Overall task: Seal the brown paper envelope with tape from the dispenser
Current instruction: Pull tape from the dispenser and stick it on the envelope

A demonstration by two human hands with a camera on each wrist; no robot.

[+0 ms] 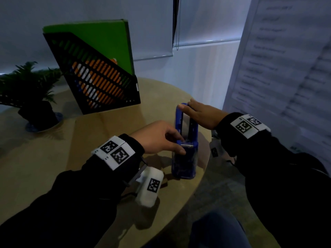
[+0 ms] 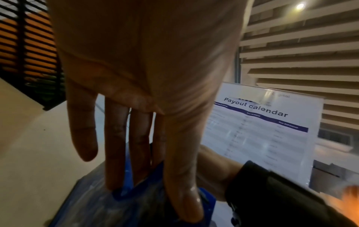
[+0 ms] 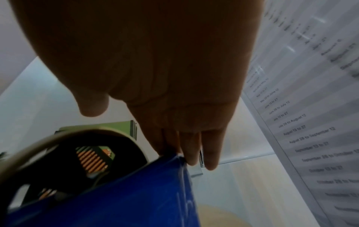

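A blue tape dispenser stands on the round wooden table, near its right edge, with a pale tape roll in it. My left hand grips the near cutter end, thumb on the side and index fingertip at the metal blade. Any tape between those fingers is hidden. My right hand rests flat on the far top end, fingers straight. The left wrist view shows the left hand on the dispenser. In the right wrist view, fingertips overhang the blue body. A flat tan envelope lies under my left wrist.
A black mesh file holder with a green folder stands at the back of the table. A potted plant sits at the far left. A laminated payout calendar sheet hangs close on the right. The table edge runs just beside the dispenser.
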